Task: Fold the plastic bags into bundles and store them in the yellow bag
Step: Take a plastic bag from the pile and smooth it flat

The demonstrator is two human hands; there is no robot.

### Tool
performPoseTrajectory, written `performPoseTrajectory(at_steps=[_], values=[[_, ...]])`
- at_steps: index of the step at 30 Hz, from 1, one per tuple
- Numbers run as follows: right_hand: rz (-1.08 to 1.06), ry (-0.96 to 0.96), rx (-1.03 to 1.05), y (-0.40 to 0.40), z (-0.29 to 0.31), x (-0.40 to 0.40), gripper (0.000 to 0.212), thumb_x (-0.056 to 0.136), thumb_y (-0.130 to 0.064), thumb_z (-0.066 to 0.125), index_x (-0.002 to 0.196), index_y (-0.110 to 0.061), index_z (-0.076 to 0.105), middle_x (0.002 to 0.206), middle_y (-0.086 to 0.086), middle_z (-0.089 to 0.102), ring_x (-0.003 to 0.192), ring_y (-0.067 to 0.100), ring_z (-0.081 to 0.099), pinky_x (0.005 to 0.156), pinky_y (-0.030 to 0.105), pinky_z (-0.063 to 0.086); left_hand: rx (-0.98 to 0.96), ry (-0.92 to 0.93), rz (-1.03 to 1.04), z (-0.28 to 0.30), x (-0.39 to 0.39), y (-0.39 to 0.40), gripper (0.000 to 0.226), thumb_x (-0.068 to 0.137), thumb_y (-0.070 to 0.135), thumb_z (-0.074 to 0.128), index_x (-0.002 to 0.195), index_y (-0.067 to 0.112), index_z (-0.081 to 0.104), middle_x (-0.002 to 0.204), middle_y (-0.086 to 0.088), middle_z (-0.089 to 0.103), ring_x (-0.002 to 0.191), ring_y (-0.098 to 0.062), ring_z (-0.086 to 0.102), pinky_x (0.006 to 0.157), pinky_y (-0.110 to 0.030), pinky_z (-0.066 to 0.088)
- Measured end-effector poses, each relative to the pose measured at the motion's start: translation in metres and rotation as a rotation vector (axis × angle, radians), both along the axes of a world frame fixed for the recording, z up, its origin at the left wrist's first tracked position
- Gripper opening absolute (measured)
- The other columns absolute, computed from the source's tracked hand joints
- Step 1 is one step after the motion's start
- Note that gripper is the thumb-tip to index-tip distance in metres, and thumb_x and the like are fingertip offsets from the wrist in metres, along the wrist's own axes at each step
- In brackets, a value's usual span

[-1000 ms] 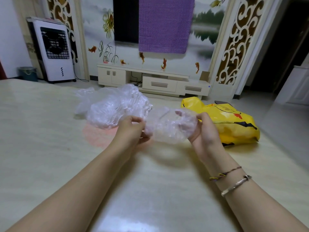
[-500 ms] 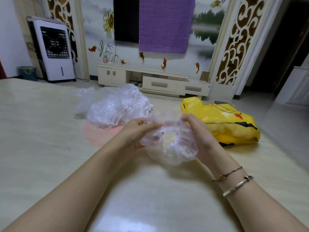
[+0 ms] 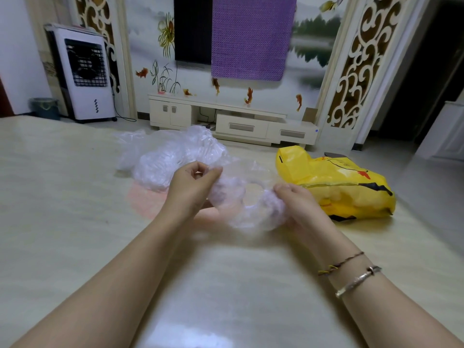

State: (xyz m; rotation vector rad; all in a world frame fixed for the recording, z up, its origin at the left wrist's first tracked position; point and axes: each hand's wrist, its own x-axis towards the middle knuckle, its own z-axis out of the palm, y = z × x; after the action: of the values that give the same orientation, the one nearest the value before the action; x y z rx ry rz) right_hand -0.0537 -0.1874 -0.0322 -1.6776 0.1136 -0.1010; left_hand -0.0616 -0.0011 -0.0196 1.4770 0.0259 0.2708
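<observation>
The clear plastic bag (image 3: 247, 204) is held just left of the yellow bag (image 3: 336, 187), above the worktop (image 3: 226, 285). The left hand (image 3: 192, 188) pinches one crumpled end; the right hand (image 3: 297, 205) grips the other, with the film looped between them. Judged step: gathering this bag into a bundle, not yet compact. The next move calls for drawing both ends together and compressing them. A heap of loose clear bags (image 3: 170, 156) lies further left of the yellow bag, awaiting folding.

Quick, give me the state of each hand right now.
Left hand: closed, pinching the clear plastic bag.
Right hand: closed, gripping the other side of the same bag.
</observation>
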Motion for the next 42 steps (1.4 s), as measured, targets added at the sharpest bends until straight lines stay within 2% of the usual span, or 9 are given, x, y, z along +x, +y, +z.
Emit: performPoseTrajectory(at_steps=[4, 7, 12, 15, 20, 24, 28, 33, 42], values=[[-0.073, -0.111, -0.220, -0.002, -0.003, 0.004, 0.018, 0.094, -0.022, 0.057, 0.081, -0.010, 0.056, 0.067, 0.002, 0.055, 0.061, 0.017, 0.051, 0.046, 0.021, 0.036, 0.035, 0.057, 0.062, 0.000, 0.003, 0.004, 0.022, 0.093, 0.022, 0.061, 0.076, 0.013, 0.051, 0.061, -0.003, 0.051, 0.044, -0.011, 0.047, 0.042, -0.019, 0.042], [-0.107, -0.173, -0.447, -0.003, -0.005, 0.008, 0.018, 0.091, -0.025, 0.060, 0.082, -0.010, 0.060, 0.068, -0.004, 0.056, 0.063, 0.012, 0.050, 0.053, 0.024, 0.037, 0.376, 0.062, 0.162, -0.004, 0.004, 0.010, 0.020, 0.093, 0.025, 0.059, 0.080, 0.011, 0.052, 0.040, 0.004, 0.051, 0.030, -0.007, 0.042, 0.040, -0.020, 0.035], [-0.080, -0.153, -0.637, -0.002, -0.008, 0.006, 0.021, 0.090, -0.031, 0.058, 0.097, -0.012, 0.055, 0.075, -0.003, 0.054, 0.075, 0.020, 0.054, 0.058, 0.029, 0.037, 0.957, 0.094, 0.182, -0.014, -0.003, 0.013, 0.019, 0.091, 0.027, 0.053, 0.093, 0.008, 0.055, 0.072, -0.001, 0.059, 0.071, -0.021, 0.059, 0.062, -0.031, 0.041], [-0.006, -0.215, -0.635, 0.001, -0.004, -0.002, 0.024, 0.091, -0.026, 0.057, 0.111, -0.017, 0.048, 0.089, -0.001, 0.053, 0.073, 0.014, 0.053, 0.053, 0.024, 0.039, 0.907, 0.100, 0.119, -0.011, -0.005, 0.013, 0.026, 0.089, 0.035, 0.058, 0.100, 0.014, 0.050, 0.083, -0.001, 0.058, 0.072, -0.021, 0.063, 0.069, -0.036, 0.052], [0.077, -0.342, -0.551, 0.008, -0.006, -0.002, 0.037, 0.087, 0.002, 0.043, 0.117, -0.019, 0.048, 0.105, -0.002, 0.061, 0.082, 0.003, 0.055, 0.061, 0.013, 0.041, 0.448, 0.199, -0.004, -0.001, -0.007, 0.016, 0.027, 0.086, 0.000, 0.057, 0.108, 0.011, 0.045, 0.059, -0.008, 0.060, 0.044, -0.021, 0.063, 0.053, -0.031, 0.057], [0.073, -0.431, -0.669, 0.009, -0.012, 0.011, 0.037, 0.086, 0.007, 0.043, 0.116, -0.014, 0.050, 0.111, 0.001, 0.060, 0.100, 0.012, 0.055, 0.074, 0.015, 0.039, 0.575, 0.201, 0.023, -0.002, -0.010, 0.023, 0.021, 0.086, 0.004, 0.051, 0.103, 0.014, 0.044, 0.051, -0.006, 0.066, 0.050, -0.021, 0.066, 0.049, -0.027, 0.054], [0.129, -0.493, -0.914, 0.010, -0.015, 0.014, 0.043, 0.090, 0.001, 0.045, 0.131, -0.013, 0.046, 0.133, 0.004, 0.050, 0.127, 0.018, 0.043, 0.098, 0.017, 0.028, 1.223, 0.165, 0.194, -0.006, -0.006, 0.033, 0.030, 0.091, 0.040, 0.054, 0.114, 0.021, 0.046, 0.101, 0.000, 0.063, 0.091, -0.024, 0.061, 0.071, -0.033, 0.047], [0.249, -0.574, -1.015, 0.017, -0.012, 0.000, 0.047, 0.097, -0.005, 0.038, 0.142, -0.013, 0.040, 0.154, 0.000, 0.033, 0.147, 0.011, 0.016, 0.121, 0.031, 0.008, 1.165, -0.243, -0.101, -0.011, 0.004, 0.029, 0.043, 0.099, 0.032, 0.047, 0.142, 0.025, 0.043, 0.148, 0.003, 0.038, 0.137, -0.024, 0.023, 0.112, -0.034, 0.021], [0.468, -0.073, -1.321, 0.003, -0.024, 0.002, 0.074, 0.098, -0.056, 0.024, 0.154, -0.018, -0.003, 0.162, -0.003, -0.004, 0.148, 0.007, -0.006, 0.120, 0.035, 0.002, 1.492, 0.150, -0.407, -0.036, 0.008, 0.029, 0.092, 0.084, 0.077, 0.030, 0.155, 0.030, -0.006, 0.160, 0.015, -0.012, 0.147, -0.015, -0.018, 0.120, -0.045, -0.008]])
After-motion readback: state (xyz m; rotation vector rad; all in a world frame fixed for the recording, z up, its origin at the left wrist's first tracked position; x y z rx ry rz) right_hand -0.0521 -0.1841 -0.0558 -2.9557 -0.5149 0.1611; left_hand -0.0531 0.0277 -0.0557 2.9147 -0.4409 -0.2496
